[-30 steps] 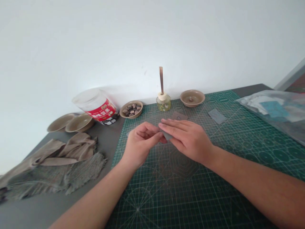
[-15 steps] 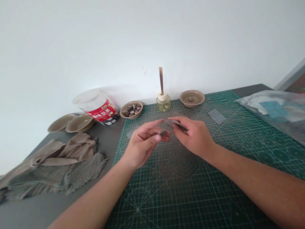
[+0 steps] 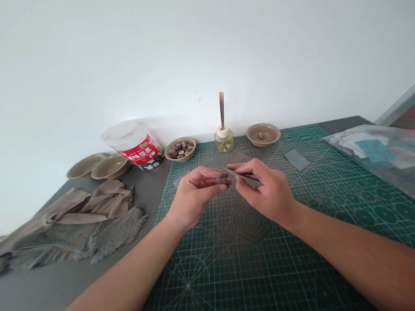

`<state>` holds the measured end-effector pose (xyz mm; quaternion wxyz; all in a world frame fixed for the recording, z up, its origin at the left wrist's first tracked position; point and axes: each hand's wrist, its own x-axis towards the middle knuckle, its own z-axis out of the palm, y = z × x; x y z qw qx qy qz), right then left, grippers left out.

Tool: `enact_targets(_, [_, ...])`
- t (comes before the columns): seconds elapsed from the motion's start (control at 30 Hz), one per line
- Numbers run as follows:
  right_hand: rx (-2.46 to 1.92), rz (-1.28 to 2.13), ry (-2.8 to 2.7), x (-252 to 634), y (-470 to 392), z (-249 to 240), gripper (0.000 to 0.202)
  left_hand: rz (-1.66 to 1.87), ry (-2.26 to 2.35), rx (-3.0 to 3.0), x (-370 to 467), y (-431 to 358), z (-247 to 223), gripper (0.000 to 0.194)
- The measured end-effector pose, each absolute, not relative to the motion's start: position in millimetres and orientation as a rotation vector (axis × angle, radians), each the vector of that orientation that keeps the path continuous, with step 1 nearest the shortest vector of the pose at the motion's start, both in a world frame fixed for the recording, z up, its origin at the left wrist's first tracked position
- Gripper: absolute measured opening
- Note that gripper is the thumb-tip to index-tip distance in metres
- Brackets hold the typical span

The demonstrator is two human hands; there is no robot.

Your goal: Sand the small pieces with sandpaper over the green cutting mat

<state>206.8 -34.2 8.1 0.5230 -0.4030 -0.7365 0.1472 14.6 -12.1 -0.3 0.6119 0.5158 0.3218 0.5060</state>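
Left hand (image 3: 194, 194), fingers curled, pinches 1 small brownish piece (image 3: 221, 180); right hand (image 3: 269, 185), nearly closed, grips a thin grey sheet (image 3: 241, 175). Steady piece, flat sheet, light pressure seem best.

Diffuser (image 3: 224, 141): one. Bowls (image 3: 253, 139): four, three left of the diffuser, one right. Jar (image 3: 140, 152): one, left. Plastic bag (image 3: 378, 149): one, right. Flat sheets (image 3: 297, 159): three lying in front, at least one held. Hands (image 3: 194, 192): two, in front. Stones (image 3: 180, 150): many, overlapping, uncountable; one small piece (image 3: 222, 181) held.
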Motion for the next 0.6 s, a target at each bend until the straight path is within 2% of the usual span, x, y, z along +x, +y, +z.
enact_targets(0.17, [-0.832, 0.123, -2.075, 208, -32, 4, 0.042, 1.229, 0.802, 1.229, 13, -8, -1, 0.037])
enact_targets(0.33, [-0.880, 0.035, -2.151, 204, -29, -3, 0.045, 1.338, 0.827, 1.316, 15, -8, 2, 0.047])
enact_targets(0.6, [-0.896, 0.028, -2.138, 204, -30, -4, 0.046, 1.373, 0.891, 1.396, 15, -12, 5, 0.044])
